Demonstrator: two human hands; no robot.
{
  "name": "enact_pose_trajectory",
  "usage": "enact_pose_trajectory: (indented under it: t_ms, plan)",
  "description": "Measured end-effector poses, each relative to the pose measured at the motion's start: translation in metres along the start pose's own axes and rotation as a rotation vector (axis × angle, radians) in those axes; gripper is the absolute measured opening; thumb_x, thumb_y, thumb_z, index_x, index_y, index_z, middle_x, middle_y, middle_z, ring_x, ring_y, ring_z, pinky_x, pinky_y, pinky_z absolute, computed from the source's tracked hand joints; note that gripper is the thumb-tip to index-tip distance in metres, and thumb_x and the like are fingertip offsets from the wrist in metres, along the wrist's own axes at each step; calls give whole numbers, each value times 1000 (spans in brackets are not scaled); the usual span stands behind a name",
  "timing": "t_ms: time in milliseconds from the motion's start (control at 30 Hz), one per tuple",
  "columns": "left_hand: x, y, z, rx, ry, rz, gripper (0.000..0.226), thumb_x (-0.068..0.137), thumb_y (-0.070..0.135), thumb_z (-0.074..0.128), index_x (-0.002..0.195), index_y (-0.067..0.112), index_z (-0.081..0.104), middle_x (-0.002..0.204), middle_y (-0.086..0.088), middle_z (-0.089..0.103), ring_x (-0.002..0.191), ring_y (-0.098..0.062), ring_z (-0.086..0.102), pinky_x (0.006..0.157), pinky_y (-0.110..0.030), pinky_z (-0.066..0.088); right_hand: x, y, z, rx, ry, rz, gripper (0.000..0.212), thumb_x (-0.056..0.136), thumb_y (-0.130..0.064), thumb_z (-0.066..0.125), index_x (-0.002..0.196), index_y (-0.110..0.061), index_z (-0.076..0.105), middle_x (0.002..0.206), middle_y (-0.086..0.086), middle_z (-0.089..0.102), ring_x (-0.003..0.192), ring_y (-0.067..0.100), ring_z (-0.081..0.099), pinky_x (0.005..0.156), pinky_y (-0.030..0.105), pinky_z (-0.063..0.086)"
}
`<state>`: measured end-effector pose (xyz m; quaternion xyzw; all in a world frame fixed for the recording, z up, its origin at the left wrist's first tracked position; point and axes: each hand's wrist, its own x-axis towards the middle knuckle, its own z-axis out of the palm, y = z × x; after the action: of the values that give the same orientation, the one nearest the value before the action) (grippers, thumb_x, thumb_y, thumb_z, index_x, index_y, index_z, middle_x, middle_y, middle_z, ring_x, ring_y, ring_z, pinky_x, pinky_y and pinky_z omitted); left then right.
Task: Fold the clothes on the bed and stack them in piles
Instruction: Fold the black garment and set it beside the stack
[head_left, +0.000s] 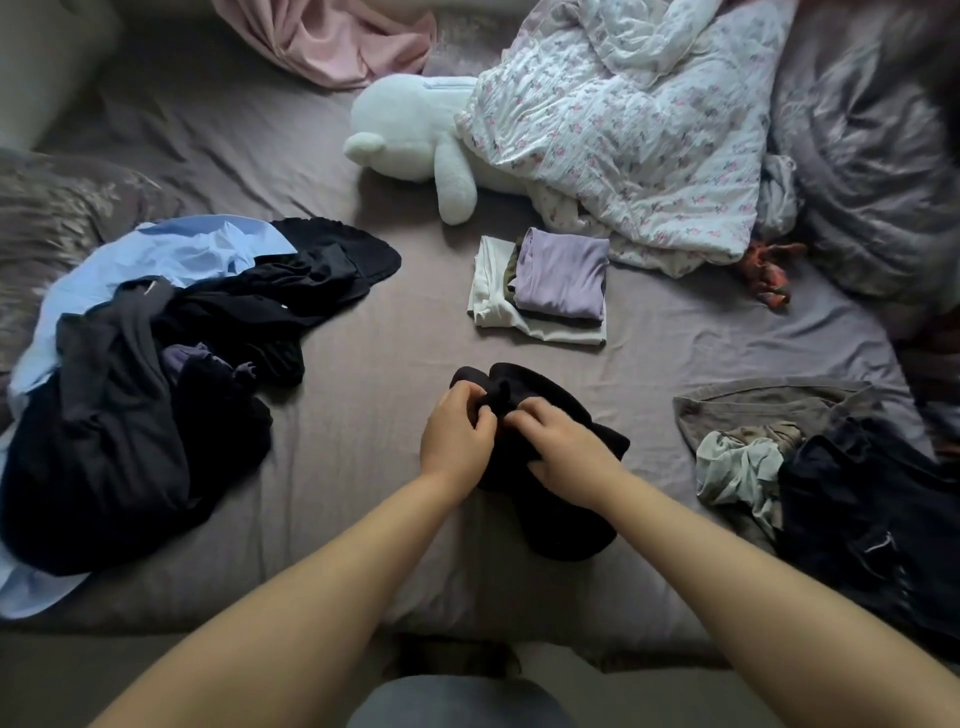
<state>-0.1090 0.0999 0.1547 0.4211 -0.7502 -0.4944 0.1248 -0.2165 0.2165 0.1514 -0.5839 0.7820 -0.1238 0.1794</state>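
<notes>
Hands, left (456, 435) and right (566, 451), grip clamped on black garment (550, 415) beneath them.

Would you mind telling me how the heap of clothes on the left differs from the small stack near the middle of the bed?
The left heap is loose, crumpled and unfolded; the small stack is neatly folded and layered. The left heap is mostly dark with a light blue shirt; the small stack is pale, a lilac piece on top and a cream one beneath. The left heap spreads far wider. Both lie on the grey sheet, untouched by either hand.
</notes>
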Motion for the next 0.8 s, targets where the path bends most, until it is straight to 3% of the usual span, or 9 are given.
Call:
enact_pose_trajectory:
  t_ms: [67,133,200,333,400,500,633,800]
  plan:
    - [0,-8,3,8,-31,23,13,91,11,56,102,11,63,95,1,62,92,-20,60,82,-31,48,1,2,1,221,180,112,37,76,1,65,112,-8,65,121,5,54,105,24,58,86,39,50]
    - [2,-18,9,-5,-43,11,14,91,12,58,102,10,66,97,-1,64,94,-19,61,85,-30,48,3,3,4,340,241,205,33,81,-2,67,112,-12,68,116,1,51,100,16,58,90,32,49]
    - [5,-28,15,-42,-30,-50,15,91,15,60,103,11,68,100,-2,67,96,-17,62,87,-28,48,6,2,11,345,141,240,43,86,-2,60,128,-14,60,118,0,42,103,15,53,95,28,44]
    - [9,-52,23,-116,13,-150,15,91,17,63,104,13,69,102,0,67,94,-11,62,83,-20,47,7,-1,37,202,-214,209,58,95,-8,42,151,-13,26,138,4,26,123,21,37,104,29,36]
    - [8,-65,27,-122,-11,-151,12,89,17,65,100,16,70,98,5,65,91,-9,63,79,-14,47,12,-1,53,173,-253,198,51,96,-9,40,146,-8,31,138,6,28,120,24,40,99,30,40]
    - [5,-82,31,-113,-54,-122,7,86,16,69,91,21,69,93,10,65,90,-7,63,81,-20,50,19,1,72,194,-112,205,29,93,-7,47,120,-3,56,127,7,47,105,27,55,86,33,46]
    - [8,-93,29,-160,-55,-131,6,85,16,70,88,21,70,93,7,66,88,-5,64,82,-23,52,17,4,83,373,221,347,31,75,0,64,104,-10,69,105,0,68,99,16,62,89,23,46]
    - [6,-97,28,-264,-71,-149,19,84,13,71,81,31,66,92,6,69,87,-5,65,81,-21,52,11,3,93,333,239,82,19,69,-15,69,88,-16,73,94,-9,70,86,10,67,71,29,54]
